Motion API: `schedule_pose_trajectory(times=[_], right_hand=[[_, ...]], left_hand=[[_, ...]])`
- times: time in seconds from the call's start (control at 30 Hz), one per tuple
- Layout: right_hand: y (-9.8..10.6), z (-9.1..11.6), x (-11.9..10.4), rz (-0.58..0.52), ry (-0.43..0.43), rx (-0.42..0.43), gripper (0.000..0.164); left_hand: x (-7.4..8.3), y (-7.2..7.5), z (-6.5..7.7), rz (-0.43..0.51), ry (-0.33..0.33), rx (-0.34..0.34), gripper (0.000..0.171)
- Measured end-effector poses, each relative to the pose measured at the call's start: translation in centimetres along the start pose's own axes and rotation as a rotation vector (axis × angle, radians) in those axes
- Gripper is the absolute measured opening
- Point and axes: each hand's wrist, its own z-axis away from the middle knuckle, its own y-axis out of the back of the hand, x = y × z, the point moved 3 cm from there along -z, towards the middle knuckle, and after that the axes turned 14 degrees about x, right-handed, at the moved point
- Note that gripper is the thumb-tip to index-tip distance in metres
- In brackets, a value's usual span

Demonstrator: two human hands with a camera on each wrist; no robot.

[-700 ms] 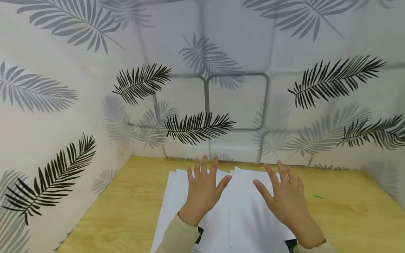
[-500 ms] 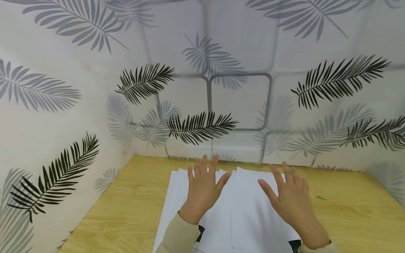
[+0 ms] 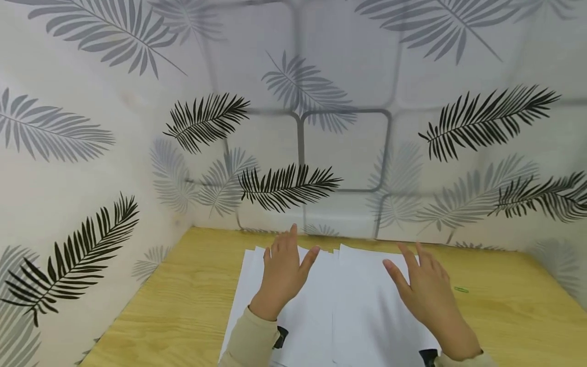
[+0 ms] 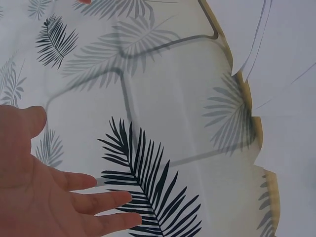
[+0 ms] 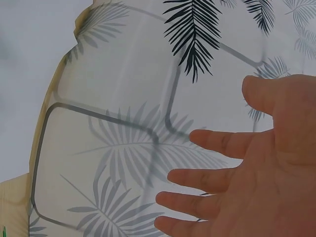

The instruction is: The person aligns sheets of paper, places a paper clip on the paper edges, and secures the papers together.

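Observation:
Several white paper sheets (image 3: 316,306) lie overlapping on the wooden table, split into a left and a right group. Over the left sheets hovers my left hand (image 3: 283,272), fingers extended and thumb spread, holding nothing. My right hand (image 3: 428,295) is raised above the right sheets in the same way, its shadow falling on the paper. In the left wrist view the left palm (image 4: 34,197) and straight fingers show bare. The right wrist view likewise shows the right palm (image 5: 266,182) with spread fingers and nothing in them.
A green paper clip (image 3: 461,289) lies on the yellow wooden table (image 3: 183,295), right of my right hand. Behind the table's back edge stands a wall (image 3: 344,148) covered in leaf-patterned material, which continues along the left side.
My left hand has shifted slightly left and turned, its fingers now closer together in view. My right hand has moved a little right and down. The papers and clip stay put.

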Motion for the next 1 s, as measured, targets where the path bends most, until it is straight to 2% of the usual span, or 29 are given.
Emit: schedule_pose_trajectory(times=[0.13,0.3,0.7,1.0], right_hand=[[0.0,0.0,0.4,-0.014,-0.004,0.024,0.062],[0.0,-0.2,1.0,-0.032,-0.029,0.001,0.062],[-0.3,-0.5,2.0,-0.075,-0.079,-0.094,0.062],[-0.6,-0.7,3.2,-0.131,-0.099,-0.132,0.059]], left_hand=[[-0.7,0.2,-0.2,0.051,0.026,-0.026,0.073],[-1.5,0.4,-0.6,0.07,0.059,-0.007,0.071],[-4.1,0.6,-1.3,0.023,0.205,-0.021,0.07],[-6.3,0.5,-1.6,0.012,0.284,-0.047,0.066]])
